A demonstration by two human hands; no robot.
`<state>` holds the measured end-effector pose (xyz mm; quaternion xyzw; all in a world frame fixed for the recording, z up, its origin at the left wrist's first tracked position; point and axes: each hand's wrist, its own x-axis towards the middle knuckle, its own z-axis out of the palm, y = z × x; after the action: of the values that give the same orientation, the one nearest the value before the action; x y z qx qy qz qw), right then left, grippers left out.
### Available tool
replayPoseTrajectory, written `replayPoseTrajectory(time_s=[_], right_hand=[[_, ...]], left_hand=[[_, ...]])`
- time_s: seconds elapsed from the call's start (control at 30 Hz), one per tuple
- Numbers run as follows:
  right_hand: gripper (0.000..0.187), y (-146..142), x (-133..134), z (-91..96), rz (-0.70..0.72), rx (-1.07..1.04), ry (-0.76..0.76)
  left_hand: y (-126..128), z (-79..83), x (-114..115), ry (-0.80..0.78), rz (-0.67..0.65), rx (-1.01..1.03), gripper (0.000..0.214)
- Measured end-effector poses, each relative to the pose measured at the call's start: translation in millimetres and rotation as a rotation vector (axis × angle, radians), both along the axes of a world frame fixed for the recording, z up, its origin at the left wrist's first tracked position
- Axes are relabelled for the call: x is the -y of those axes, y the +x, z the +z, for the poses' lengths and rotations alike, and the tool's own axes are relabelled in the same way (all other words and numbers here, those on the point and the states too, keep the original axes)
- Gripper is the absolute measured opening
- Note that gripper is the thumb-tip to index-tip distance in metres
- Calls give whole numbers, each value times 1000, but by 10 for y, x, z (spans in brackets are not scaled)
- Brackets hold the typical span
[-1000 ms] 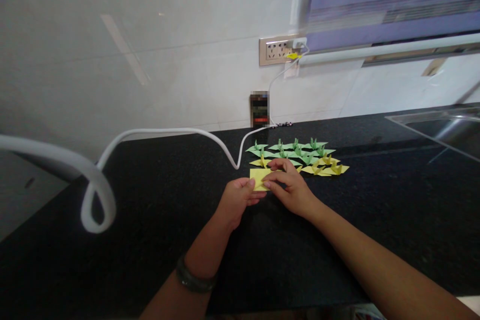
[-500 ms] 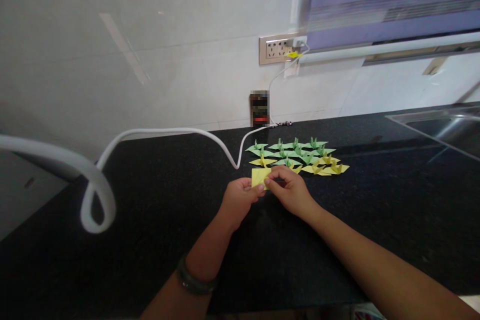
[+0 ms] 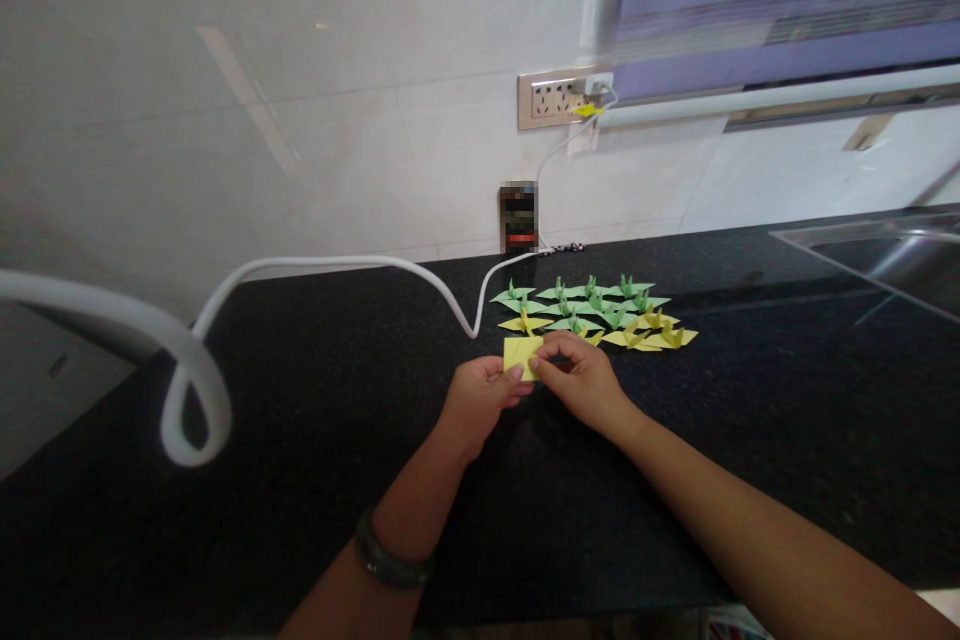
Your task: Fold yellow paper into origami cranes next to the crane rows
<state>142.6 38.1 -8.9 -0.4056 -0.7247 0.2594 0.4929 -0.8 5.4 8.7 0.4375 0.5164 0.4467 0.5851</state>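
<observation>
Angled inward, the left hand (image 3: 472, 398) and right hand (image 3: 589, 378) pinch a flat, creased yellow paper (image 3: 519, 351), with sharp-pointed folded cranes (image 3: 619, 318) just beyond the right.

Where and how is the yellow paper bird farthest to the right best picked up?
Probably pinch the yellow bird by its outer wing, coming from the right: that wing spreads away from the neighbouring birds, which sit close on its left. The right hand is nearer, but it and the left hand hold the yellow paper.
</observation>
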Motion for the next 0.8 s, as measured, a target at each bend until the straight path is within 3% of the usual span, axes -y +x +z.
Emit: replayPoseTrajectory(time_s=[0.8], right_hand=[[8, 1, -30, -23, 8, -60, -203]], left_hand=[[22, -18, -27, 16, 31, -71, 18]])
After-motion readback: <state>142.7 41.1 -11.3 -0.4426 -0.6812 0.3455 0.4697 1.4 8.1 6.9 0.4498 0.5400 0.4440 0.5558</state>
